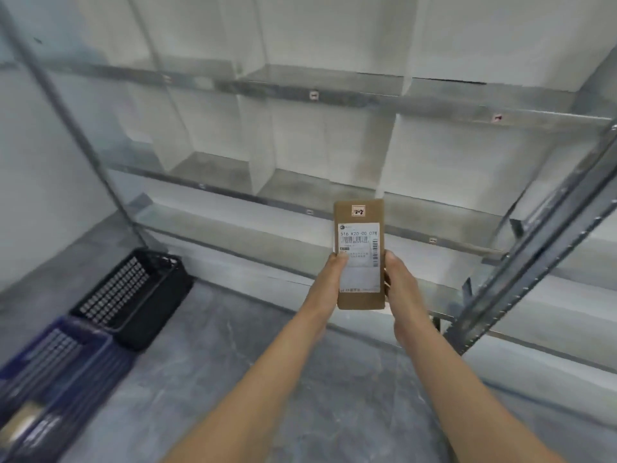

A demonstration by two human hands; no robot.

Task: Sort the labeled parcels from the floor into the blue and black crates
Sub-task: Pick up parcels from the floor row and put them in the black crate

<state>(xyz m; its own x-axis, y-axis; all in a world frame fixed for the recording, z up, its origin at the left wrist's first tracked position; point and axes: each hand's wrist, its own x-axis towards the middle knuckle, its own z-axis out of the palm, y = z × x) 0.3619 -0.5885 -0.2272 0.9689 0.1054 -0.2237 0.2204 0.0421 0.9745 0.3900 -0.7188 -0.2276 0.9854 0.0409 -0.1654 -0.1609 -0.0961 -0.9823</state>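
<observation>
Grey metal shelving rack (334, 91) with white divider panels (263, 168) spans the back, a perforated upright (534, 242) stands at right, pale wall (40, 182) at left, grey veined floor (233, 362) below, even light.

Grey marbled floor (207, 379) is carrying two mesh-walled crates over on the left. The black crate (133, 295) is sitting further back, near the rack's corner post, and the blue crate (100, 359) is sitting right up against it, nearer the camera. Something tan is lying in the blue one, way too blurry to call. A metal shelving rack (367, 105) is standing behind, with white dividers splitting its shelves.
</observation>
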